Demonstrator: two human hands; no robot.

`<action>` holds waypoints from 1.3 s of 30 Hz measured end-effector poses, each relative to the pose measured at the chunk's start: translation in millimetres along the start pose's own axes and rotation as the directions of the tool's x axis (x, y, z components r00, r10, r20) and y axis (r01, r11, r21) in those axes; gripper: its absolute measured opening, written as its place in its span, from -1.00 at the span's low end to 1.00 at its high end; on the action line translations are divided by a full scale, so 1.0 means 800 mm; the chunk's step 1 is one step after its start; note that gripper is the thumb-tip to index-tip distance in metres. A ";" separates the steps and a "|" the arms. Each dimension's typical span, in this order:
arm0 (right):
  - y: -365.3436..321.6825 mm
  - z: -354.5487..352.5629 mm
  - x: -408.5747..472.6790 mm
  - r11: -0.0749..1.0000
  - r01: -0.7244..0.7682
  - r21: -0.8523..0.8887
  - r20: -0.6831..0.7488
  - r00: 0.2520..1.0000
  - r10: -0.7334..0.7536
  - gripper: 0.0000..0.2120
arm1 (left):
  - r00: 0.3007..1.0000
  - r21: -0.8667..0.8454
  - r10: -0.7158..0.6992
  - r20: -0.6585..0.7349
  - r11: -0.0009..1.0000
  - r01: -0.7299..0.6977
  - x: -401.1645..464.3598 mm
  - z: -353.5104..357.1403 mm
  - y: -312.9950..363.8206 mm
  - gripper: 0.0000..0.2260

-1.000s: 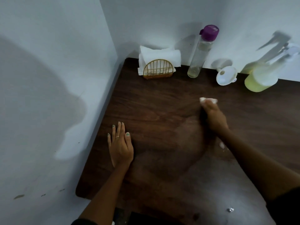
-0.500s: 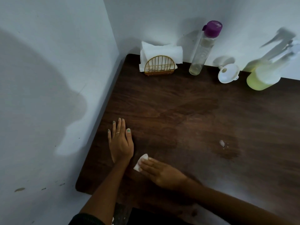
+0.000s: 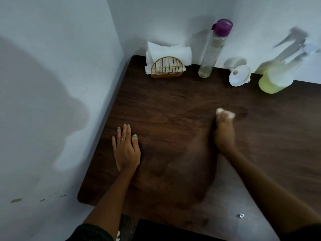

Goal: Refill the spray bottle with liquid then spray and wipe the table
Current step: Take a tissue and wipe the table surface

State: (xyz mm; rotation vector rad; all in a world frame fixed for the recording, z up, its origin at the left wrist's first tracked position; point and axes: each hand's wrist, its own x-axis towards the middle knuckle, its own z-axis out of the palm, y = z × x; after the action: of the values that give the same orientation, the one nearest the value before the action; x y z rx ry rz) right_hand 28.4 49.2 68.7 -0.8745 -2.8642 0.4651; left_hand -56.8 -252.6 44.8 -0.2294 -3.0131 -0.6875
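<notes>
Dark brown wood-grain table point(image 3: 173, 105) sits in a wall corner; its L edge runs along the white wall, far edge against the back wall, near edge at bottom of frame. L hand point(image 3: 126, 150) lies flat, palm down, fingers straight and together, near table's L edge, holding nothing. R hand point(image 3: 224, 133) is mid-table, fingers curled over a small crumpled white tissue wad point(image 3: 225, 113) pressed on the surface; hand is motion-blurred. Dark wet patch just R of the wad.

Along table's far edge, L to R: gold wire napkin holder w/ white paper napkins point(image 3: 166, 66), tall clear bottle w/ purple cap point(image 3: 213, 49) w/ a little liquid at the bottom, white plastic funnel point(image 3: 239, 75) on its side, clear spray bottle w/ yellow liquid point(image 3: 276, 77) (blurred, near frame's R side). All well apart from both hands. Wide bare wood btwn hands and the far-edge row, also R of the R hand. Tiny shiny scrap point(image 3: 240, 215) near table's near edge.
</notes>
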 end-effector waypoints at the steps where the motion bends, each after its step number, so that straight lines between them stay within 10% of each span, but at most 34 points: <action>1: -0.028 0.001 -0.030 0.996 0.083 0.039 0.016 0.996 -0.084 -0.56 | 1.000 0.007 0.001 0.000 1.000 -0.001 0.000 0.000 0.000 -0.45; 3: -0.075 0.017 -0.101 0.941 0.275 0.196 0.073 0.953 -0.294 -0.55 | 1.000 0.011 0.001 0.002 1.000 -0.001 0.000 0.000 0.000 -0.45; 6: -0.099 0.051 -0.195 0.648 0.722 0.241 0.189 0.620 -0.762 -0.67 | 1.000 0.010 0.005 0.003 1.000 -0.005 -0.001 -0.001 0.001 -0.45; 10: -0.060 0.055 -0.185 0.531 0.795 0.292 0.323 0.441 -0.837 -0.65 | 1.000 0.018 0.003 0.022 1.000 -0.004 -0.001 -0.001 0.001 -0.46; 12: -0.037 0.018 -0.134 0.693 0.630 0.352 0.240 0.654 -0.717 -0.62 | 1.000 0.023 0.003 0.021 1.000 -0.004 -0.002 -0.001 0.001 -0.47; 14: 0.014 -0.011 -0.072 0.718 0.673 0.179 0.121 0.709 -0.695 -0.64 | 1.000 0.021 0.003 0.021 1.000 -0.003 -0.002 -0.001 0.001 -0.48; 17: 0.101 -0.050 -0.003 0.953 0.294 -0.073 0.045 0.956 -0.291 -0.58 | 1.000 0.028 0.000 0.030 1.000 -0.001 -0.001 0.000 0.001 -0.47; 22: 0.131 -0.033 0.024 0.976 -0.191 -0.107 -0.007 0.981 0.191 -0.58 | 0.999 0.051 0.007 0.032 0.999 -0.008 -0.002 0.000 0.001 -0.47; 28: -0.018 0.008 -0.115 0.957 0.283 0.068 0.091 0.953 -0.289 -0.48 | 0.999 0.076 0.005 0.049 0.997 -0.009 -0.002 0.001 0.001 -0.47; 30: -0.048 0.027 -0.175 0.755 0.652 0.079 0.152 0.740 -0.655 -0.50 | 0.998 0.082 0.005 0.056 0.997 -0.010 -0.003 0.000 0.002 -0.46; 34: -0.012 0.047 -0.203 0.506 0.854 0.121 0.170 0.485 -0.858 -0.64 | 0.997 0.104 0.005 0.072 0.995 -0.012 -0.003 -0.002 0.005 -0.43; 36: 0.020 0.024 -0.158 0.556 0.828 0.072 0.153 0.542 -0.826 -0.61 | 0.997 0.118 0.012 0.079 0.993 -0.021 -0.004 -0.004 0.005 -0.40; 39: 0.103 -0.012 -0.071 0.829 0.558 -0.035 0.089 0.828 -0.554 -0.51 | 0.996 0.132 0.018 0.092 0.991 -0.030 -0.004 -0.003 0.005 -0.37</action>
State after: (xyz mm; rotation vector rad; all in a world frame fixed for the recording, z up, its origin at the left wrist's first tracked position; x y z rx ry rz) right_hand 120.6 84.3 50.2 0.0099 -3.0148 0.3442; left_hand -53.1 -250.5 48.7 -0.2979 -3.1206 -0.4837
